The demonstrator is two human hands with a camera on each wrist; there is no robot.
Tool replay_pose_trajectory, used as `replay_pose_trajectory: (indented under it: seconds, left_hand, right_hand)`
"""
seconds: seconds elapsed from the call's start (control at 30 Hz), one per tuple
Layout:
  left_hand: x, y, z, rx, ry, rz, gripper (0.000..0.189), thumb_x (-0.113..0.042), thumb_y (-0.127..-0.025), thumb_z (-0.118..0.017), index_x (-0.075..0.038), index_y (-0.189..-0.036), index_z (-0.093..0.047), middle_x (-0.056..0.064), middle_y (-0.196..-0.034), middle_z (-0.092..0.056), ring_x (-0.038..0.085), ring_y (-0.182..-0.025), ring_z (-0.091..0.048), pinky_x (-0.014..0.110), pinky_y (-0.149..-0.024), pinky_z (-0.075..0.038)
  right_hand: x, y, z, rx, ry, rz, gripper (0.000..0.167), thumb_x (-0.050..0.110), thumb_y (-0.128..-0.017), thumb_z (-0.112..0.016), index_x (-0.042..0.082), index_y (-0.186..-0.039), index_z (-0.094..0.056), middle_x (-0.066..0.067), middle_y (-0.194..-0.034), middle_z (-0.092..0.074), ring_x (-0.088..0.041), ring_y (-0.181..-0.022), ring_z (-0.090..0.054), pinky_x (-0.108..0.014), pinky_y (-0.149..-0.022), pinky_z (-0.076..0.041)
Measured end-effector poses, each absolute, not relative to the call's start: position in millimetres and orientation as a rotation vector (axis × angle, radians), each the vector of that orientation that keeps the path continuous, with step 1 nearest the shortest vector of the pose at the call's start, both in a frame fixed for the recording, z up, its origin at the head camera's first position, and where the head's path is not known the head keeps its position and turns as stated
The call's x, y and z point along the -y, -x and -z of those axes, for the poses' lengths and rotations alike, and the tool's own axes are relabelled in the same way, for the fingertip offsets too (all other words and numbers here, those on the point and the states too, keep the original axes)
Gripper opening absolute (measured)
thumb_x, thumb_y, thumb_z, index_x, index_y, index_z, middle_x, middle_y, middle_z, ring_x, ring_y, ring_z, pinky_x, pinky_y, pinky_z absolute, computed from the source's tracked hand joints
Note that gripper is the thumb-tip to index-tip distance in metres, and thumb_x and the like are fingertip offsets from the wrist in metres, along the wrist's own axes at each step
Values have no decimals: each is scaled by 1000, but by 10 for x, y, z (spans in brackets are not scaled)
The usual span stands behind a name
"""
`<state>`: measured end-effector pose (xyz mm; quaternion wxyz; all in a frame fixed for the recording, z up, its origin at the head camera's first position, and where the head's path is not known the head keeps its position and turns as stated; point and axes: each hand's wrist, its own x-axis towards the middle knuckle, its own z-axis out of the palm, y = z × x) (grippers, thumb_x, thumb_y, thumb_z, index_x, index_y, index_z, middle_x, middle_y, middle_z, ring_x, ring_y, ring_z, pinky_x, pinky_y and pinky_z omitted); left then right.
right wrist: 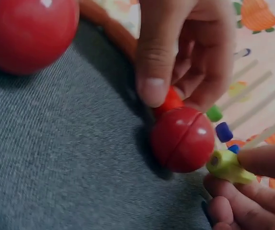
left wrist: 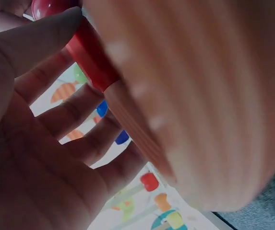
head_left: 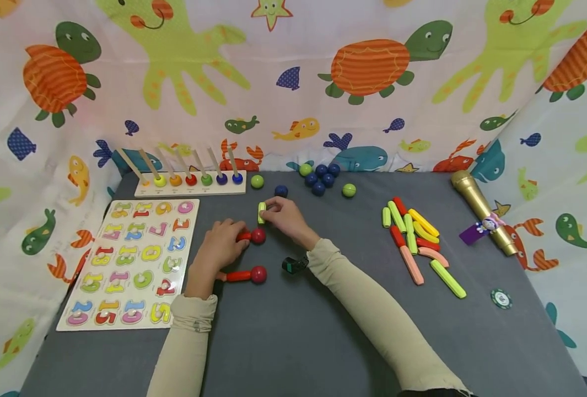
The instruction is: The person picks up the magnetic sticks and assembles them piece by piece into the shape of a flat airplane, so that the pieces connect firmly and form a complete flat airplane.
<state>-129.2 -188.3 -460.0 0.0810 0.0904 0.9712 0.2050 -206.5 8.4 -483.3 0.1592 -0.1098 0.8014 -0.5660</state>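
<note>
My left hand holds a red stick between thumb and fingers. One end of that stick meets a red ball, the other a salmon-coloured stick. With thumb and fingertips, my right hand pinches a short yellow-green stick. Its near end points at the red ball, right beside it in the right wrist view. Nearer me, a second red ball lies on the table, joined to another red stick that runs left toward the left wrist.
A number puzzle board lies left, behind it a pegged counting rack. Blue balls and green balls sit at the back. Loose coloured sticks, a gold toy microphone and a poker chip lie right.
</note>
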Motion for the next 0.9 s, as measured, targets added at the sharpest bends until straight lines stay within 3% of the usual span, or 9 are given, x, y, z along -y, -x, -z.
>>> replay_pose_trajectory:
  seconds: [0.2, 0.37, 0.53, 0.63, 0.9]
  left_hand:
    - [1868, 1298, 4621, -2933, -281, -616, 29, -19, -101, -77, -4, -126, -71, 20, -118, -66, 45, -111, -56, 66, -97, -46]
    - [1878, 1282, 4642, -2928, -267, -643, 29, -19, -102, -75, -3, -126, -71, 22, -122, -66, 46, -114, -55, 67, -97, -45]
    - [1907, 1258, 4649, -2916, -245, -687, 29, -17, -102, -74, -3, -127, -71, 23, -125, -65, 47, -116, -54, 67, -99, -43]
    - [1920, 1250, 4654, -2916, -245, -704, 29, -17, -102, -74, -3, -128, -71, 24, -125, -65, 47, -117, -53, 68, -100, -43]
    - [1891, 1243, 4679, -2915, -234, -738, 29, -17, -102, -74, -3, -128, -70, 24, -125, -63, 48, -117, -52, 68, -100, -42]
  right_hand:
    - [-90, 2038, 4848, -2409, 432, 1449, 33, 24, -104, -71, 4, -130, -72, -7, -104, -77, -17, -86, -66, -28, -74, -47]
    - [-311, 1981, 4813, -2378, 475, 1475, 33, 25, -109, -63, 2, -131, -72, -9, -110, -77, -22, -92, -70, -30, -75, -53]
    - [-842, 1893, 4703, -2453, 493, 1474, 30, 22, -109, -63, -1, -126, -73, -12, -104, -76, -29, -91, -72, -35, -72, -54]
    - [-1266, 1850, 4615, -2619, 486, 1416, 26, 17, -107, -66, -2, -122, -74, -14, -104, -75, -29, -92, -71, -39, -78, -54]
    - [-2238, 1870, 4455, -3155, 247, 794, 24, 10, -103, -65, -9, -117, -70, -25, -101, -70, -42, -91, -66, -57, -85, -55]
